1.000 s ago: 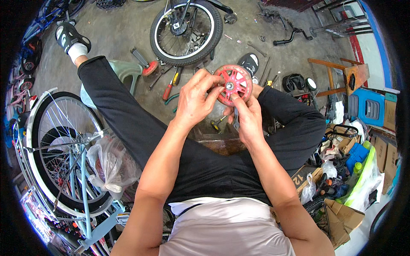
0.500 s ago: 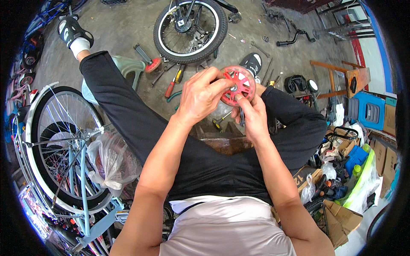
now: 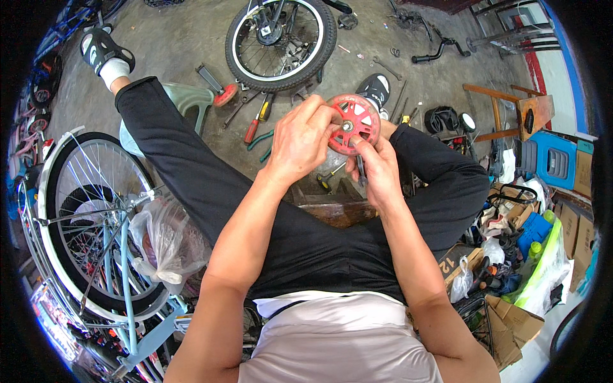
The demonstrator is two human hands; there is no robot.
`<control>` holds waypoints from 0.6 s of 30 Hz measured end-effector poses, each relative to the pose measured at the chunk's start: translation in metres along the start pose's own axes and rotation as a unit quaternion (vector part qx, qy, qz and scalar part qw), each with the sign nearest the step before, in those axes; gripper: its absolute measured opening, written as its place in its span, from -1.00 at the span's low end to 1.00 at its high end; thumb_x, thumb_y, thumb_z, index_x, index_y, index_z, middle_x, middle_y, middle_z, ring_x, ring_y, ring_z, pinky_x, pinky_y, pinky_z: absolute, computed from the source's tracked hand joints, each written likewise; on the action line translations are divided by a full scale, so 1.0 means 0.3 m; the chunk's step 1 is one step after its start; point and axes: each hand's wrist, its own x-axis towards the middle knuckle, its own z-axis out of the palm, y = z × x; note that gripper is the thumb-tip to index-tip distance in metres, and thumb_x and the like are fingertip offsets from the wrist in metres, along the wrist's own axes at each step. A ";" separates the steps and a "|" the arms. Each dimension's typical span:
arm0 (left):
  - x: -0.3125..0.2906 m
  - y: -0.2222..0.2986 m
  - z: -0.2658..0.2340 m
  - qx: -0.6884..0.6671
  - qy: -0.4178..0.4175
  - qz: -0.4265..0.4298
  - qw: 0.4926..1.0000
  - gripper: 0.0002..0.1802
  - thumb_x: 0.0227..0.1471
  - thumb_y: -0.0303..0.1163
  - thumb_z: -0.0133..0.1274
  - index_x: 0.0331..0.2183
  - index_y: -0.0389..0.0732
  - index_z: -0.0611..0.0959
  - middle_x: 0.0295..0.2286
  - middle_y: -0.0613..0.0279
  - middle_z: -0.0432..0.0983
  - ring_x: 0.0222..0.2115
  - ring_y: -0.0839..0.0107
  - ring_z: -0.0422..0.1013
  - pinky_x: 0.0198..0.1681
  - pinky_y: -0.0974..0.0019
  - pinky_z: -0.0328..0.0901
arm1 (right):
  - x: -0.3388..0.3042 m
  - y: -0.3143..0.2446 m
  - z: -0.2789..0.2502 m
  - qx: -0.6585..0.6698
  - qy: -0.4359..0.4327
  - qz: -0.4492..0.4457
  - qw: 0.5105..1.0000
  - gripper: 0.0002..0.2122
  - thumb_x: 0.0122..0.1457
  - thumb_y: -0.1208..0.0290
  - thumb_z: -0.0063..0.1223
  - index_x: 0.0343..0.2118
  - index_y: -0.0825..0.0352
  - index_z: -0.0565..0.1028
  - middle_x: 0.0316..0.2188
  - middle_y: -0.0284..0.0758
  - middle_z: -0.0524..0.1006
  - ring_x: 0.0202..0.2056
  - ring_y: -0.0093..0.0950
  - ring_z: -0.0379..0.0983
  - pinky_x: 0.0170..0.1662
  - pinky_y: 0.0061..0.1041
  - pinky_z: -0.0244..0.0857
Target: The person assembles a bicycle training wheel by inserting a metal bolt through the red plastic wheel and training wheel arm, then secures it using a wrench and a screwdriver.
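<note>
In front of me, above my spread knees, is a small red spoked wheel (image 3: 359, 112) with a clear reddish rim. A metal nut or axle end (image 3: 347, 126) shows at its hub. My right hand (image 3: 378, 167) grips the wheel's lower right edge, thumb on its face. A dark, flat piece (image 3: 362, 171) sticks out under that thumb; its kind is unclear. My left hand (image 3: 302, 135) is closed at the wheel's left side, fingertips pinched together beside the hub. Whatever may be between them is hidden.
A larger bicycle wheel (image 3: 281, 82) lies ahead, with screwdrivers (image 3: 252, 131), a wrench (image 3: 387, 67) and a wheeled metal bracket (image 3: 225, 94) around it. A light-blue bicycle (image 3: 128, 281) stands left. Right are a wooden stool (image 3: 536, 115), a blue stool (image 3: 553, 163) and piled bags and cartons (image 3: 511, 322).
My left fingertips have drawn back slightly from the hub, so the nut shows more. The red wheel has shifted slightly left and turned more face-on. My right hand keeps its grip.
</note>
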 end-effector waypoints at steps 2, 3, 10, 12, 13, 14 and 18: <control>-0.003 0.000 -0.002 -0.015 0.010 -0.020 1.000 -0.84 -0.01 -0.61 0.22 -0.32 -0.24 0.61 -0.36 0.11 0.49 -0.36 0.07 0.53 -0.29 0.11 0.41 | 0.001 -0.002 0.001 0.012 -0.001 -0.008 1.000 -0.80 0.35 0.34 0.11 -0.10 0.36 0.49 -0.38 -0.39 0.57 -0.55 -0.63 0.47 -0.57 -0.64 0.24; -0.004 -0.001 -0.005 -0.017 0.016 -0.028 0.999 -0.84 0.00 -0.61 0.21 -0.32 -0.25 0.60 -0.36 0.10 0.50 -0.36 0.07 0.53 -0.29 0.12 0.41 | 0.001 -0.004 0.000 0.017 -0.001 -0.012 1.000 -0.80 0.35 0.34 0.11 -0.11 0.36 0.49 -0.37 -0.39 0.57 -0.55 -0.62 0.47 -0.58 -0.63 0.24; 0.008 -0.008 -0.024 -0.028 0.070 -0.054 0.996 -0.84 0.02 -0.61 0.22 -0.30 -0.26 0.62 -0.36 0.10 0.50 -0.39 0.13 0.52 -0.33 0.17 0.41 | 0.016 0.001 -0.030 0.075 -0.012 0.009 0.997 -0.78 0.35 0.33 0.09 -0.09 0.36 0.48 -0.35 -0.34 0.57 -0.54 -0.57 0.46 -0.58 -0.60 0.21; 0.012 -0.001 -0.023 -0.040 0.072 -0.053 0.995 -0.85 0.01 -0.57 0.25 -0.31 -0.24 0.63 -0.38 0.12 0.49 -0.40 0.13 0.52 -0.33 0.15 0.40 | 0.017 -0.002 -0.026 0.093 -0.009 0.015 0.996 -0.77 0.34 0.31 0.09 -0.08 0.36 0.48 -0.33 -0.33 0.57 -0.53 -0.55 0.45 -0.58 -0.58 0.19; 0.012 0.004 -0.020 -0.044 0.067 -0.053 0.995 -0.84 0.00 -0.54 0.27 -0.32 -0.23 0.64 -0.39 0.13 0.48 -0.40 0.11 0.53 -0.34 0.11 0.40 | 0.017 -0.003 -0.025 0.102 -0.007 0.017 0.995 -0.76 0.34 0.31 0.09 -0.07 0.36 0.48 -0.32 -0.32 0.57 -0.53 -0.55 0.44 -0.58 -0.58 0.18; 0.012 0.007 -0.016 -0.048 0.062 -0.053 0.996 -0.84 -0.02 -0.51 0.29 -0.33 -0.22 0.65 -0.40 0.14 0.47 -0.40 0.09 0.53 -0.34 0.08 0.40 | 0.019 -0.001 -0.025 0.105 -0.007 0.021 0.994 -0.76 0.34 0.30 0.08 -0.07 0.36 0.47 -0.31 -0.32 0.57 -0.53 -0.54 0.44 -0.58 -0.57 0.18; -0.004 0.005 -0.004 -0.047 0.031 -0.061 0.997 -0.83 -0.01 -0.46 0.30 -0.33 -0.24 0.64 -0.39 0.14 0.46 -0.40 0.10 0.53 -0.33 0.08 0.40 | 0.020 0.002 -0.021 0.128 -0.005 0.034 0.991 -0.75 0.33 0.29 0.09 -0.06 0.36 0.47 -0.30 -0.31 0.56 -0.52 -0.53 0.43 -0.58 -0.56 0.16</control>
